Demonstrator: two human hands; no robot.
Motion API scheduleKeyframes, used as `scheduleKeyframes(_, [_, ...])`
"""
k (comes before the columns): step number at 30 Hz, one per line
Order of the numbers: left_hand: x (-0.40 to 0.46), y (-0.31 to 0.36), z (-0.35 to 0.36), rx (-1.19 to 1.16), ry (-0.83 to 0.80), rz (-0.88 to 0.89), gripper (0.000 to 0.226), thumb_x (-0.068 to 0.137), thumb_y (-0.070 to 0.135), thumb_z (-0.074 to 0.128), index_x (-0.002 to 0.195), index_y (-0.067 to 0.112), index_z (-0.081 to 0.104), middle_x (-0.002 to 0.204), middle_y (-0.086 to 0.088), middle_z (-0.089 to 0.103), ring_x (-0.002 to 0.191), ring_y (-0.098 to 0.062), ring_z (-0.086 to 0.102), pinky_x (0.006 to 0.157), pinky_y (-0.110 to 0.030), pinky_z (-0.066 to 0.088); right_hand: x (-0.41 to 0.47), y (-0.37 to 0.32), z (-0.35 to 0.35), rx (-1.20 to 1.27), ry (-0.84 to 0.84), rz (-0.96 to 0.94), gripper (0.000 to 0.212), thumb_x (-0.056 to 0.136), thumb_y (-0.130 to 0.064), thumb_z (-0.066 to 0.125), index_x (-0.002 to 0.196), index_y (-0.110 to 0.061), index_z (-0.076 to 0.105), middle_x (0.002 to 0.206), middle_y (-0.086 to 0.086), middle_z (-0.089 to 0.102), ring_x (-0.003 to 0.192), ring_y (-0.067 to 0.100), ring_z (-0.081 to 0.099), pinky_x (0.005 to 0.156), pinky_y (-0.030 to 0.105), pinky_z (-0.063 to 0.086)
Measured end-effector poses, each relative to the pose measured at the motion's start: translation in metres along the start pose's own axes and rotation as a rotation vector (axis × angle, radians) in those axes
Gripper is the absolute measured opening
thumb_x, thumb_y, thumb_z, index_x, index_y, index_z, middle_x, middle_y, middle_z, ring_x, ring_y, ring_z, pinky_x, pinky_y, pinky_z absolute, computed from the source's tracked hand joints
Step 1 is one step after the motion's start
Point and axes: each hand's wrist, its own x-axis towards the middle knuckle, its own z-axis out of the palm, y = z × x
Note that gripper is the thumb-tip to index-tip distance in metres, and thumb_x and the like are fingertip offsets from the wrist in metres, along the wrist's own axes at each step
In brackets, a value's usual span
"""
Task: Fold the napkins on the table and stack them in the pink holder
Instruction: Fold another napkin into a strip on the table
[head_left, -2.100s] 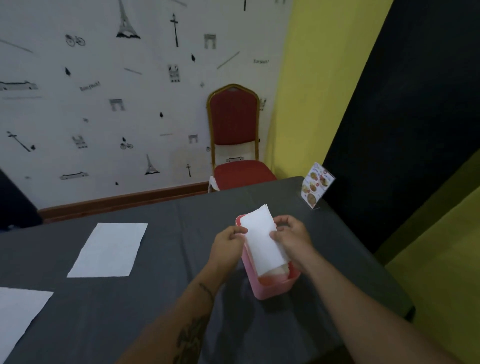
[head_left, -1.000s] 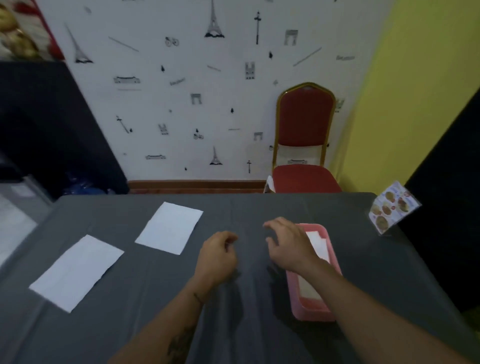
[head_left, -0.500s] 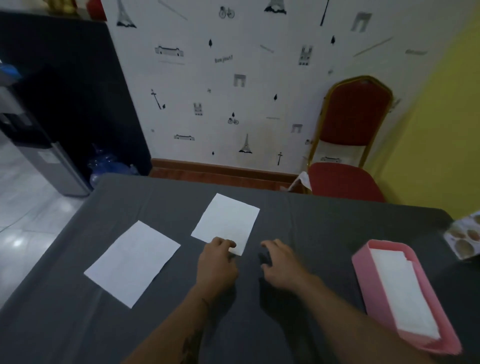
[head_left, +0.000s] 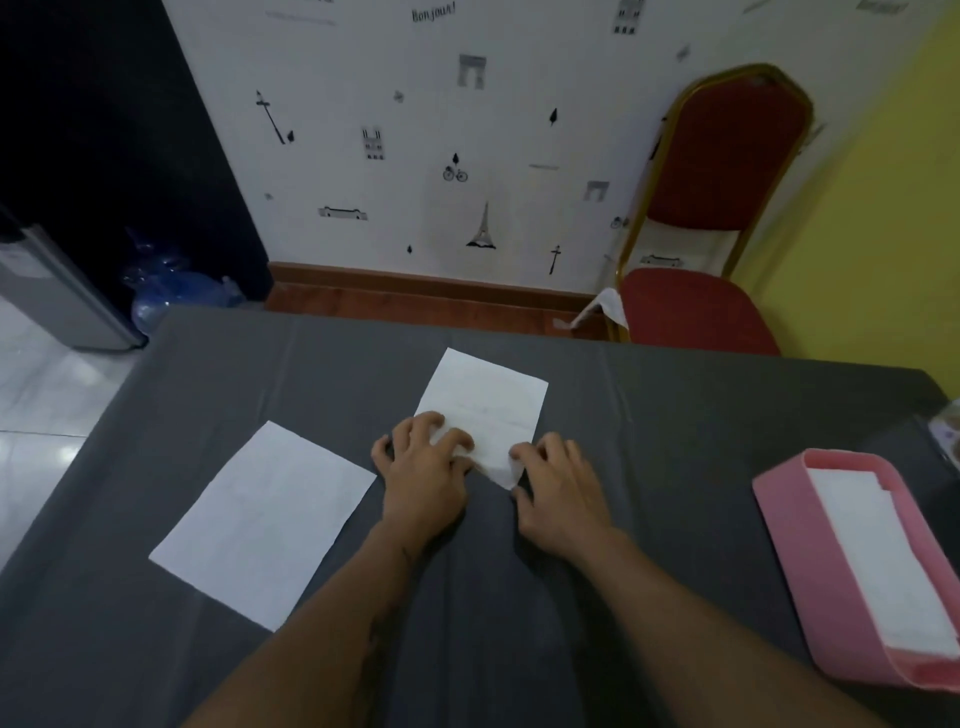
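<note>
Two unfolded napkins lie on the grey-clothed bench (head_left: 675, 415), and both hands have now arrived at the farther one; half a second ago they were only reaching for its near edge, and two seconds ago they were over at the pink holder lowering a folded napkin in. That points to one cycle being finished and the next fold starting.

The nearer napkin (head_left: 265, 525) lies flat and untouched to the left, well apart from the holder. The farther napkin (head_left: 485, 402) sits in the middle of the bench, its near right corner lifted and curled off the cloth. The left hand (head_left: 423, 470) rests on its near left part with fingers spread and bent, pressing down rather than closed around anything. The right hand (head_left: 558, 486) is curled at the raised corner, thumb and fingertips seemingly pinching the paper, though the exact contact is hard to make out. The likely next move is to carry that edge over to make the crease.

The pink holder (head_left: 774, 499) stands at the right side of the bench, well apart from the hands. Inside it lies a stack of folded napkins (head_left: 878, 561), white, lengthwise, filling most of the tray; how many sheets cannot be told. With two napkins still unfolded on the bench, the task looks partly done.
</note>
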Motion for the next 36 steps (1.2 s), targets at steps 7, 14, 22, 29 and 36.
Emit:
scheduleKeyframes(7, [-0.001,0.005,-0.003,-0.067,0.062,0.076,0.005,0.084,0.035,0.061,0.086,0.032,0.066,0.108,0.012,0.055,0.117,-0.013,0.041,0.106,-0.049,0.022,0.001,-0.009,0.007,0.043,0.058,0.007,0.044,0.080,-0.037,0.061,0.119,-0.023,0.049,0.111,0.003,0.043,0.097,0.022,0.045,0.079,0.038,0.048])
scheduleKeyframes(14, [-0.006,0.026,-0.028,-0.083,-0.051,0.156,0.012,0.086,0.041,0.056,0.094,0.034,0.062,0.104,0.016,0.056,0.115,-0.009,0.044,0.111,-0.051,0.017,-0.006,-0.010,-0.016,0.062,0.077,0.050,0.026,0.084,-0.037,0.058,0.106,-0.024,0.059,0.113,-0.002,0.048,0.101,0.019,0.043,0.082,0.032,0.041])
scheduleKeyframes(22, [-0.022,0.027,-0.060,-0.112,-0.218,0.141,0.032,0.083,0.028,0.058,0.113,0.035,0.054,0.109,0.012,0.062,0.102,-0.012,0.056,0.106,-0.039,0.033,-0.011,0.025,-0.053,0.429,-0.252,0.275,0.020,0.083,-0.023,0.059,0.066,-0.013,0.062,0.082,0.005,0.061,0.081,0.025,0.061,0.065,0.032,0.045])
scheduleKeyframes(29, [-0.032,0.034,-0.042,-0.265,-0.118,-0.052,0.046,0.085,0.022,0.061,0.127,0.027,0.046,0.126,0.003,0.048,0.106,-0.018,0.056,0.090,-0.040,0.052,-0.028,0.047,-0.058,0.308,-0.178,0.381,0.033,0.087,-0.019,0.055,0.120,-0.016,0.057,0.120,0.007,0.054,0.108,0.026,0.055,0.081,0.033,0.045])
scheduleKeyframes(36, [-0.058,0.039,-0.023,0.001,-0.303,0.204,0.031,0.080,0.041,0.063,0.109,0.031,0.057,0.113,0.007,0.049,0.103,-0.018,0.050,0.091,-0.035,0.045,-0.049,0.041,-0.044,0.125,-0.057,0.063,0.049,0.082,-0.023,0.063,0.129,-0.023,0.047,0.124,-0.001,0.042,0.114,0.021,0.045,0.093,0.033,0.045])
